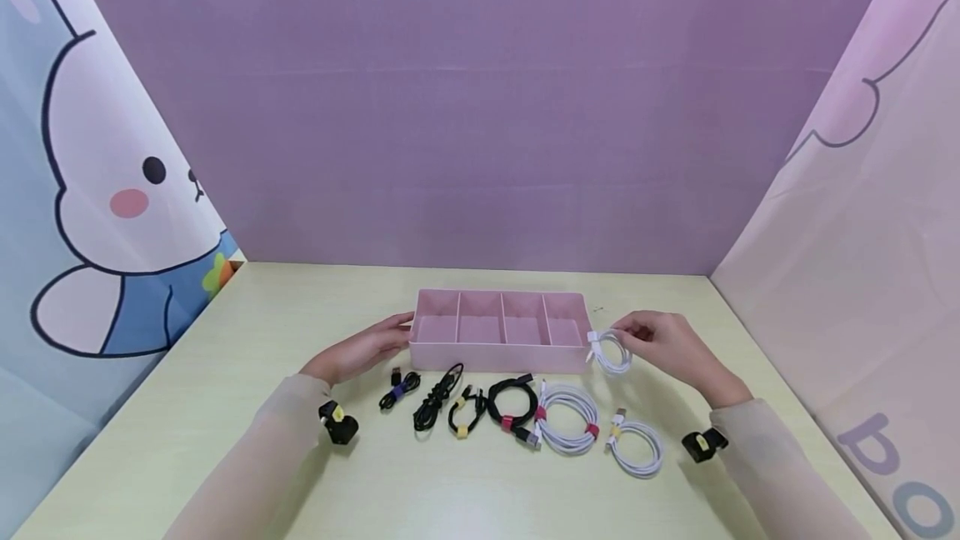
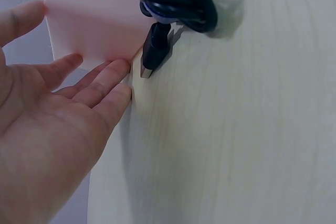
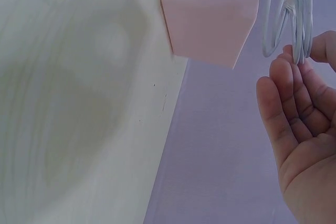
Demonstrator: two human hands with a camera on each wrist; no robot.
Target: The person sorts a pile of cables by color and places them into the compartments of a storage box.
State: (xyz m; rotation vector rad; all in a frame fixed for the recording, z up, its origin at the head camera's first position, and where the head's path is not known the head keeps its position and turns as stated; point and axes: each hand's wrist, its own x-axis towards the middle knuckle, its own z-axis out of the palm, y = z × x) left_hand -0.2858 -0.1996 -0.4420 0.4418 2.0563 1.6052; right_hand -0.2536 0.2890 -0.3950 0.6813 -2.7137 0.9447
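A pink organizer box (image 1: 498, 357) with several compartments in a row stands on the table. At its left end my left hand (image 1: 367, 348) rests with fingers extended, the fingertips (image 2: 118, 66) touching the pink side wall (image 2: 100, 24). My right hand (image 1: 663, 347) pinches a coiled white cable (image 1: 611, 354) between thumb and fingers, beside the box's right end. In the right wrist view the coil (image 3: 300, 22) hangs from the fingertips, next to the pink end wall (image 3: 212, 17). The box's compartments hold nothing visible.
In front of the box lie a small black cable with a purple tie (image 1: 399, 390), a black cable bundle (image 1: 437, 401), a short black cable with a yellow tie (image 1: 465, 415), a black coil (image 1: 512, 402), a large white coil (image 1: 567, 419) and a smaller white coil (image 1: 637, 447).
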